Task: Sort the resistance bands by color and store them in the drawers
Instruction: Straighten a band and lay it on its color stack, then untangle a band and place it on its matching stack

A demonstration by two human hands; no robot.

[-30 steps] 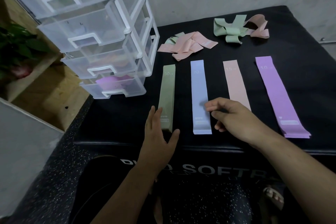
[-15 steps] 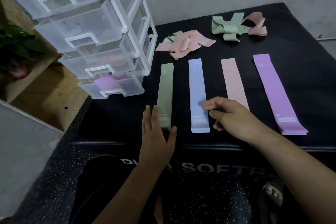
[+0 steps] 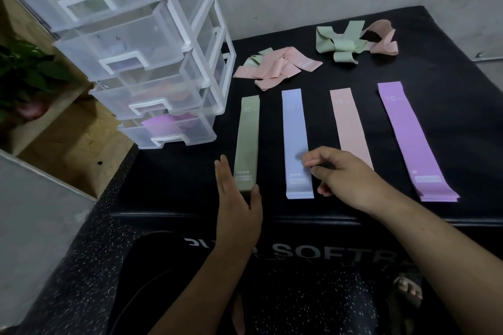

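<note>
At the near edge of the box (image 3: 449, 84), the left hand (image 3: 236, 198) lies flat with straight fingers, squared against the green stack (image 3: 247, 144), thumb at its near end, tidying it, I'd say. The right hand (image 3: 345, 174) curls, thumb and forefinger nipping the blue stack (image 3: 295, 130) at its right edge, likely to lift it. Right of those lie the pink stack (image 3: 349, 122) and the purple stack (image 3: 408, 130). Far back, loose pink bands (image 3: 275, 68) and a green tangle (image 3: 340, 43) wait unsorted. Far left, the drawers (image 3: 152, 62) stand pulled out, with purple in the bottom one.
</note>
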